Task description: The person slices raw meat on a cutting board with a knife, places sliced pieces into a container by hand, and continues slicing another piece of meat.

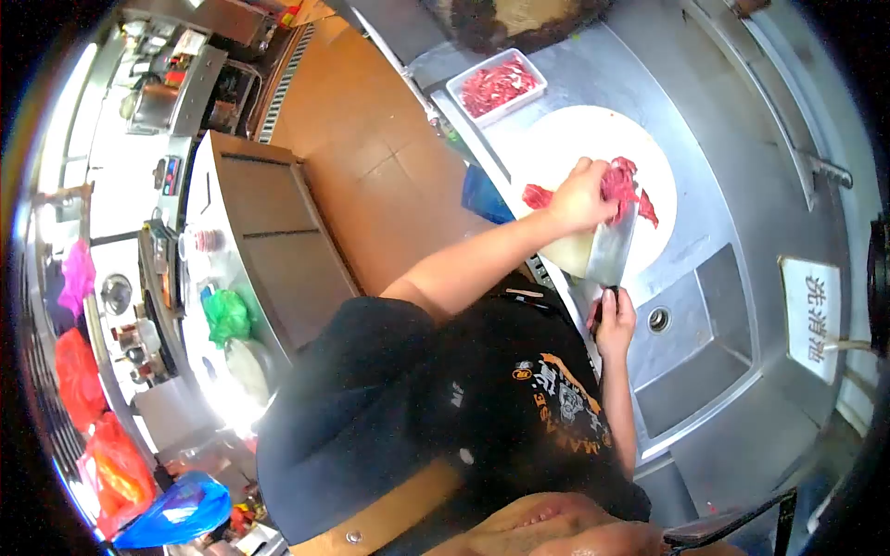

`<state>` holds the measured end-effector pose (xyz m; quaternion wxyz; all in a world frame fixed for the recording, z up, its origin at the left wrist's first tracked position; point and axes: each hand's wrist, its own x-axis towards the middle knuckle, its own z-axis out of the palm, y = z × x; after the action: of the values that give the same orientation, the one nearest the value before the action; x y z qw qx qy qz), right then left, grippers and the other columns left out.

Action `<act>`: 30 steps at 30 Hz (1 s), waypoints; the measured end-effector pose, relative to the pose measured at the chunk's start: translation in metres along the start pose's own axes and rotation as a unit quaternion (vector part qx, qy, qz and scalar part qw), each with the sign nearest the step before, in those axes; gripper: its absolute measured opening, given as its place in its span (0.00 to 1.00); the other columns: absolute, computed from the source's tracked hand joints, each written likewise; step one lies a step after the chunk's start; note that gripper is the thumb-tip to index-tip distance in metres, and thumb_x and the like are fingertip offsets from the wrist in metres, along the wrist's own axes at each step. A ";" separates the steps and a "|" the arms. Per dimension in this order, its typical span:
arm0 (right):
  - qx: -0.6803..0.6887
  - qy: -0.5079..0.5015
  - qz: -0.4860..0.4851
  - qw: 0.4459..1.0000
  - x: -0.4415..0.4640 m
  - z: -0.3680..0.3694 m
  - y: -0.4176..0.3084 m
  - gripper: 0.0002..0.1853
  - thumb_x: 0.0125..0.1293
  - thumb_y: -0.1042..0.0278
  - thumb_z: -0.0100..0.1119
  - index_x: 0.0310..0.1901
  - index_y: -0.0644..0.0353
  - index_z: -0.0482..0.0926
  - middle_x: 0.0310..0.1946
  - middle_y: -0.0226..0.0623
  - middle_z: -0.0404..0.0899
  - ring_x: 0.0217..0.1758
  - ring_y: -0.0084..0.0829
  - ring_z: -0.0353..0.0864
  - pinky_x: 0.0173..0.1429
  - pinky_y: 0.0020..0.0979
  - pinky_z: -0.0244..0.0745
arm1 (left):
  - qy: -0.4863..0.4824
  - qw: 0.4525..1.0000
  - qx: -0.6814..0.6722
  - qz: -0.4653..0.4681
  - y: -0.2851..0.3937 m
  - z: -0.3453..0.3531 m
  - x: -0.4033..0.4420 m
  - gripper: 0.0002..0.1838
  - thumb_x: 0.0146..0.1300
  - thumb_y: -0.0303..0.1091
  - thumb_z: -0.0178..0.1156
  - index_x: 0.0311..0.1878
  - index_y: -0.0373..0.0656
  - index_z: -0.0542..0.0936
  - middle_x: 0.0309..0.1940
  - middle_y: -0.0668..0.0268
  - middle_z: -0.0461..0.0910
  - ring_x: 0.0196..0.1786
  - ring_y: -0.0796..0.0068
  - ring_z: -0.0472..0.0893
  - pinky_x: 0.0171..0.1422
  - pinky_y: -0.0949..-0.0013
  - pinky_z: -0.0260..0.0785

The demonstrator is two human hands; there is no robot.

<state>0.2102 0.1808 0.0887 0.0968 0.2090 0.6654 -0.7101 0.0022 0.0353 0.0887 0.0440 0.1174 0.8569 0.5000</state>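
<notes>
Black shirt (408,408) lies nearest; beyond is the round board (589,134). Left arm outstretched, the left hand (580,196) grasps meat there, fingertips hard to make out; the right hand (614,324), closer in, clenches the cleaver (608,255), mostly hiding its handle. 2 smaller pieces flank the meat (621,178).

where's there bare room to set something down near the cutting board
Bare: steel counter between cutting board and upright back panel; board surface between tub and raw meat; sink floor around its drain. Crowded: mid-board, where left hand, meat and knife meet.
</notes>
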 end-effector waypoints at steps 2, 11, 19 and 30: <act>-0.054 -0.024 -0.031 0.998 0.014 0.028 -0.046 0.12 0.83 0.63 0.51 0.50 0.64 0.78 0.24 0.27 0.75 0.20 0.18 0.71 0.25 0.23 0.66 | 0.031 0.999 -0.008 0.014 0.006 -0.052 0.022 0.32 0.50 0.38 0.74 0.59 0.36 0.78 0.49 0.43 0.77 0.55 0.41 0.80 0.64 0.50 0.74; -0.028 -0.064 -0.050 0.996 0.112 0.154 -0.094 0.11 0.81 0.62 0.58 0.46 0.63 0.80 0.23 0.27 0.76 0.19 0.18 0.71 0.25 0.23 0.66 | 0.008 1.000 0.000 0.009 -0.228 -0.186 0.124 0.31 0.54 0.41 0.71 0.62 0.42 0.82 0.55 0.49 0.83 0.61 0.47 0.82 0.68 0.54 0.75; 0.032 0.082 0.018 0.996 0.056 0.098 -0.053 0.11 0.82 0.61 0.57 0.45 0.60 0.78 0.25 0.29 0.77 0.21 0.20 0.73 0.26 0.23 0.70 | 0.146 0.954 0.214 0.149 -0.224 -0.203 0.092 0.14 0.64 0.39 0.65 0.51 0.50 0.89 0.51 0.59 0.87 0.58 0.53 0.82 0.64 0.52 0.75; -0.128 0.186 0.025 0.974 -0.018 0.001 0.012 0.15 0.77 0.63 0.65 0.58 0.63 0.81 0.27 0.24 0.77 0.24 0.17 0.73 0.29 0.24 0.70 | -0.037 0.960 0.204 0.187 -0.157 -0.103 0.030 0.25 0.63 0.48 0.71 0.55 0.39 0.86 0.50 0.52 0.86 0.52 0.46 0.84 0.61 0.49 0.76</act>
<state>0.2307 0.1766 0.0855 0.0150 0.3395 0.7520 -0.5647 -0.0714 -0.1180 0.0050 -0.0434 0.3003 0.9014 0.3090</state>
